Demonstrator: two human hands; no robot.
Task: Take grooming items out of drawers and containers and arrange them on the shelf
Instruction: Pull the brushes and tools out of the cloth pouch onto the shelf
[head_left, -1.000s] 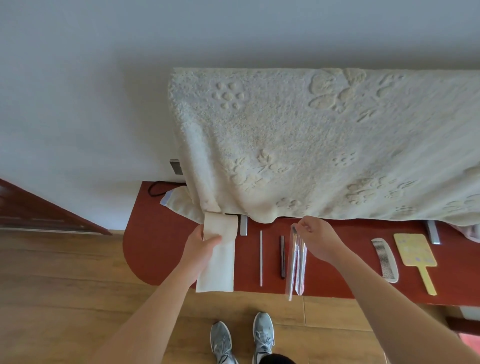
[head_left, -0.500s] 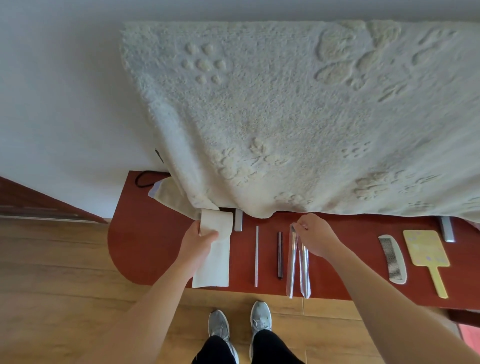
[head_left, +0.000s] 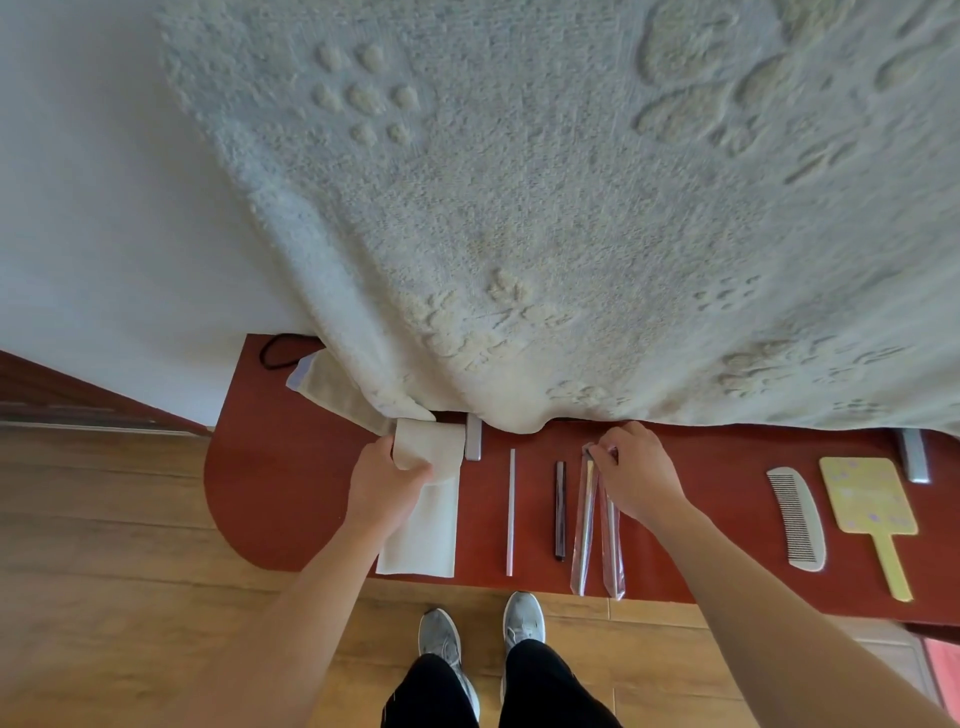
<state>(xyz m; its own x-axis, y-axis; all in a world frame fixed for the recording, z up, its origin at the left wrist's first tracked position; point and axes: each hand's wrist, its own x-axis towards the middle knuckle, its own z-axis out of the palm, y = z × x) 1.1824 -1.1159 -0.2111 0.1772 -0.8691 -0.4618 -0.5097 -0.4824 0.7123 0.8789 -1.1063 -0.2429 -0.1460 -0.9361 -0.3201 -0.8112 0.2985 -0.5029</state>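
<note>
Shelf (head_left: 291, 499): red-brown top, rounded L end; everything lies on it, long axes running back-to-front.
Your L hand (head_left: 384, 483): fingers clenched on the folded top of a white cloth (head_left: 423, 530); cloth's lower part lies flat, reaching the front edge, L of centre.
Your R hand (head_left: 636, 475): fingertips pinched on the back end of two clear sleeves (head_left: 597, 535); sleeves splay toward the front edge, tips just over it.
Thin pale stick (head_left: 511, 512): just R of cloth, not touching it.
Dark stick (head_left: 559, 512): btwn pale stick and sleeves.
Comb (head_left: 797, 519): white, R part of shelf, well apart from sleeves.
Hand mirror (head_left: 867, 499): yellow, just R of comb, handle toward front edge.
Towel (head_left: 571, 208): cream, paw-print relief, hangs over the back edge.
Writing/brands: none legible on any item.
</note>
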